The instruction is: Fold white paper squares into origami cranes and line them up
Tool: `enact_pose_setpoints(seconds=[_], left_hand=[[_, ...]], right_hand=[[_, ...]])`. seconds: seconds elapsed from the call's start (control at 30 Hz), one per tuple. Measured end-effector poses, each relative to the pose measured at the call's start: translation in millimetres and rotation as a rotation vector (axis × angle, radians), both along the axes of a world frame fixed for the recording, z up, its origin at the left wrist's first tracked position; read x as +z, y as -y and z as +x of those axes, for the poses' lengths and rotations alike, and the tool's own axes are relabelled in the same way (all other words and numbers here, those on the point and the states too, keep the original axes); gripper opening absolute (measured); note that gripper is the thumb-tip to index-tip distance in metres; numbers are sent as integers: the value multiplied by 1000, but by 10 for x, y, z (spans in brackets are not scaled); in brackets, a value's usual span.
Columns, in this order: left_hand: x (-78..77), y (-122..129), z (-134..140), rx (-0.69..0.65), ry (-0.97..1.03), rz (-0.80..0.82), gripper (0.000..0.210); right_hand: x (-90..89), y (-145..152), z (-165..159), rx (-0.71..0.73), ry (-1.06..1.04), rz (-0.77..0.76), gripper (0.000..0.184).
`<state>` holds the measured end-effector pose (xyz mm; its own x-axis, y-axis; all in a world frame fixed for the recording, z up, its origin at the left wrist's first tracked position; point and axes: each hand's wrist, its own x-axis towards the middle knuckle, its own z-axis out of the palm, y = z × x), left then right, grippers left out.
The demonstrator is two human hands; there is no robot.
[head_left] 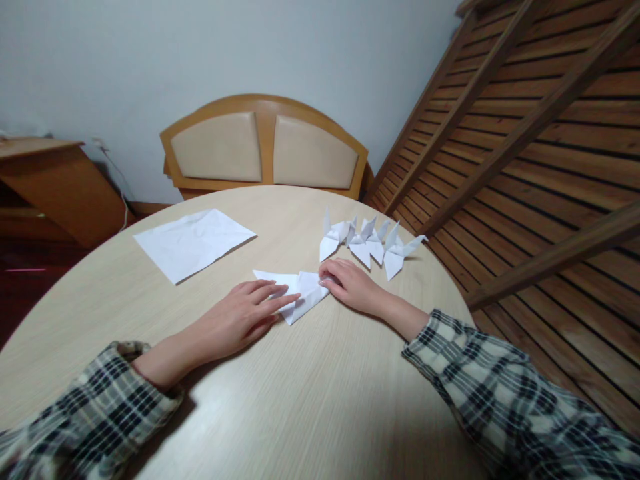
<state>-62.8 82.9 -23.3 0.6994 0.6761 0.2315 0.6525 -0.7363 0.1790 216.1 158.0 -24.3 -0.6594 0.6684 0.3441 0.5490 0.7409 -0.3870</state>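
A folded piece of white paper (306, 301) lies on the round table in front of me, with a pointed lower edge and a crease across its middle. My left hand (237, 317) rests over its left part, palm down, fingers stretched out and apart on the paper. At the paper's right corner, my right hand (354, 285) has its fingers and thumb pinched together on the edge. That corner is partly hidden under the fingers. Just beyond my right hand stand several folded white paper cranes (395, 252), close together in a row.
White paper (195, 243) with creases lies flat at the left of the pale wooden table (310, 407). Behind the table is a wooden headboard (267, 143) with beige panels. A slatted wooden structure (540, 147) leans along the right, and a brown cabinet (55, 180) stands far left.
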Motion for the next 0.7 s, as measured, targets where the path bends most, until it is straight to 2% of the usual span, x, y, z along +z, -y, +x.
enact_pose_setpoints(seconds=[0.27, 0.7], left_hand=[[-3, 17, 8, -43, -75, 7, 44], [23, 29, 51, -71, -40, 14, 39]], right_hand=[[-9, -14, -6, 42, -4, 20, 11], [31, 37, 13, 76, 62, 74, 17]])
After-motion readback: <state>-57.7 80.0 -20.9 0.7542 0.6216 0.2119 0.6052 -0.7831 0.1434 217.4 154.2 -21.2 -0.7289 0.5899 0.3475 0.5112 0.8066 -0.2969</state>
